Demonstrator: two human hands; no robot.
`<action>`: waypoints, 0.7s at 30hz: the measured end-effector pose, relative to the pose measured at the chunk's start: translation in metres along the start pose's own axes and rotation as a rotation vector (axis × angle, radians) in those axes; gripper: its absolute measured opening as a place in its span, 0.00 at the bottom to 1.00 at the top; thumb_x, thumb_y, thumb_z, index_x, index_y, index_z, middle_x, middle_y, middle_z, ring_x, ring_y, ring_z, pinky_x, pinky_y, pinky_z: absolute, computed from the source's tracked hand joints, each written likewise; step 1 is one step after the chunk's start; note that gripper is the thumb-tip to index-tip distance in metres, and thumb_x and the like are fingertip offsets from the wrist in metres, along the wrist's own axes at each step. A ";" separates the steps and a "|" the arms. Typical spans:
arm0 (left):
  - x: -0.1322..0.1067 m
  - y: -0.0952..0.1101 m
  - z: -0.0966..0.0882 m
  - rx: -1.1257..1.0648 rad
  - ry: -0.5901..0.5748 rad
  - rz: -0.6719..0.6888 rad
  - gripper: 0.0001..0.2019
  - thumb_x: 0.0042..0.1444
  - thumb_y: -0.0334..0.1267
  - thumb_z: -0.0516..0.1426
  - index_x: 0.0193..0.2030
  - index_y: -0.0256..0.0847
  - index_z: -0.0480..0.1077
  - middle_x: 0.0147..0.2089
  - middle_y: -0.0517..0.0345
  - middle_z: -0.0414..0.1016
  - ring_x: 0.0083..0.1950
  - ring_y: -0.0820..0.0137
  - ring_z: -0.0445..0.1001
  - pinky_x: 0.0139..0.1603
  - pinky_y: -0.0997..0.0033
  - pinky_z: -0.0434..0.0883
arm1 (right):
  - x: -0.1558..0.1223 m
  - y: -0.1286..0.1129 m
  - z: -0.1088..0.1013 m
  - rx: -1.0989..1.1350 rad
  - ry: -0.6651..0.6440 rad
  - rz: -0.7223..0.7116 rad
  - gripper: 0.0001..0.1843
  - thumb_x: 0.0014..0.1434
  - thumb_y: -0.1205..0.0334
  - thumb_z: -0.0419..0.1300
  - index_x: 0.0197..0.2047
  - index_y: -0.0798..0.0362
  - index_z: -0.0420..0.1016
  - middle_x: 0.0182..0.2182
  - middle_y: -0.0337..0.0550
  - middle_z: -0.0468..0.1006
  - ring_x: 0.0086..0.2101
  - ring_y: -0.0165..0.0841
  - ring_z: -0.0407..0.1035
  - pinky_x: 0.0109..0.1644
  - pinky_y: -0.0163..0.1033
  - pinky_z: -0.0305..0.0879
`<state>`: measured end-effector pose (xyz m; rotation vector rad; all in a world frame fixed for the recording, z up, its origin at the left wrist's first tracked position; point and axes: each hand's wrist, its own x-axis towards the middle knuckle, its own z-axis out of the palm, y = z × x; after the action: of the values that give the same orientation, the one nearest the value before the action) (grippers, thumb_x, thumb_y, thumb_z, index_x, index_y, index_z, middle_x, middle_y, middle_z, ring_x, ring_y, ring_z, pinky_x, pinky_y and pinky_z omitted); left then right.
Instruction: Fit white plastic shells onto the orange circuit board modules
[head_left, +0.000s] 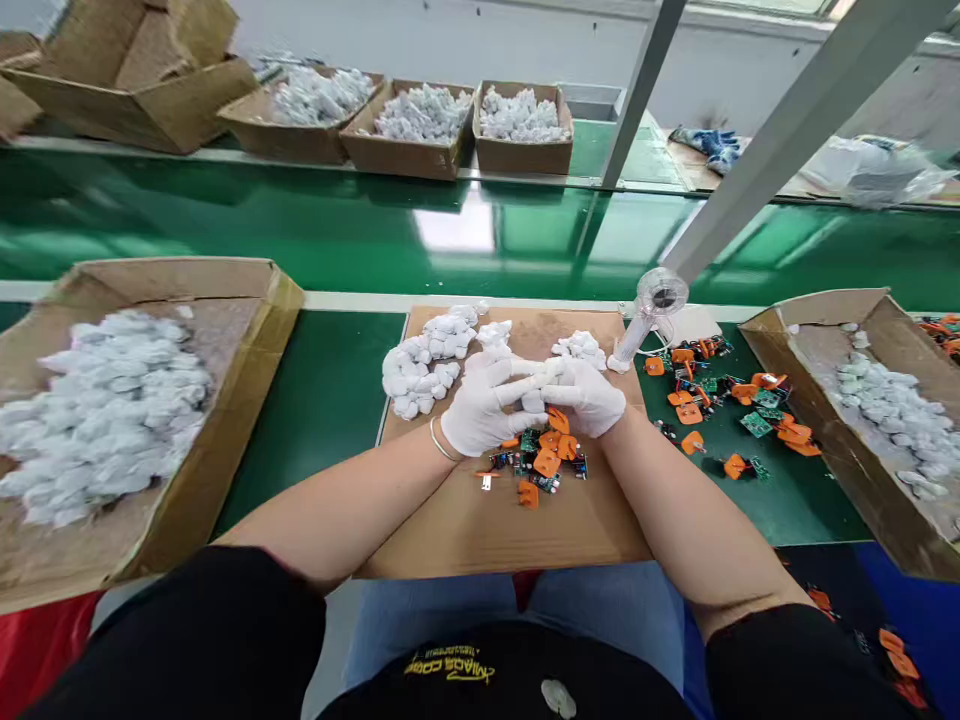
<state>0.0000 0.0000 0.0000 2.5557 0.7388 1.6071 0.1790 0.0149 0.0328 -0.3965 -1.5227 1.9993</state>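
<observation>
Both my hands wear white gloves and meet over a brown cardboard sheet (465, 520) in front of me. My left hand (484, 405) and my right hand (589, 395) are closed together on a small white plastic part (534, 378) held between the fingertips. Directly below the hands lies a small pile of orange pieces with green circuit boards (544, 462). A heap of white plastic parts (427, 360) sits on the sheet just left of the hands, and a smaller heap (580, 347) lies just behind my right hand.
A cardboard box of white parts (105, 410) stands at left, another box (877, 410) at right. More orange pieces and circuit boards (739, 400) lie on the green table. A small white fan (649, 315) stands behind. Three boxes of white parts (424, 120) line the far side of the conveyor.
</observation>
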 end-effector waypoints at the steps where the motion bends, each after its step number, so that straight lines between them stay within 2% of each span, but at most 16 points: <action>1: 0.000 0.001 -0.001 -0.002 -0.018 -0.030 0.21 0.61 0.52 0.61 0.56 0.46 0.71 0.49 0.50 0.79 0.48 0.65 0.77 0.52 0.59 0.71 | -0.002 0.003 -0.002 0.029 0.030 0.006 0.21 0.56 0.50 0.70 0.24 0.59 0.73 0.23 0.40 0.73 0.26 0.27 0.66 0.32 0.33 0.65; 5: -0.002 0.002 -0.004 -0.009 -0.064 -0.120 0.23 0.62 0.58 0.57 0.56 0.45 0.72 0.49 0.49 0.79 0.50 0.63 0.76 0.55 0.57 0.71 | -0.007 0.015 -0.009 0.132 0.158 0.037 0.20 0.46 0.53 0.76 0.29 0.57 0.74 0.27 0.39 0.76 0.28 0.29 0.71 0.33 0.35 0.69; 10: -0.004 0.001 -0.005 0.018 -0.063 -0.147 0.23 0.60 0.58 0.59 0.53 0.44 0.73 0.49 0.50 0.79 0.50 0.63 0.76 0.55 0.57 0.70 | -0.009 0.025 -0.013 0.213 0.297 0.064 0.21 0.40 0.58 0.79 0.32 0.56 0.75 0.28 0.39 0.79 0.28 0.30 0.73 0.32 0.34 0.70; 15: 0.000 0.000 -0.004 0.092 -0.089 -0.131 0.21 0.62 0.56 0.58 0.53 0.45 0.74 0.47 0.52 0.80 0.47 0.65 0.76 0.51 0.61 0.72 | -0.005 0.022 -0.010 0.227 0.278 0.051 0.20 0.41 0.55 0.78 0.30 0.56 0.75 0.23 0.37 0.76 0.24 0.27 0.69 0.28 0.33 0.66; 21: 0.002 0.006 -0.003 0.160 -0.035 -0.148 0.14 0.60 0.46 0.61 0.51 0.48 0.75 0.44 0.56 0.81 0.44 0.67 0.76 0.49 0.62 0.73 | -0.004 0.015 -0.010 0.082 0.244 0.123 0.19 0.45 0.55 0.77 0.34 0.58 0.79 0.26 0.39 0.78 0.27 0.27 0.69 0.32 0.32 0.67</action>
<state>0.0001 -0.0048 0.0052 2.5554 1.0662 1.5114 0.1836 0.0183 0.0154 -0.6877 -1.2892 2.0143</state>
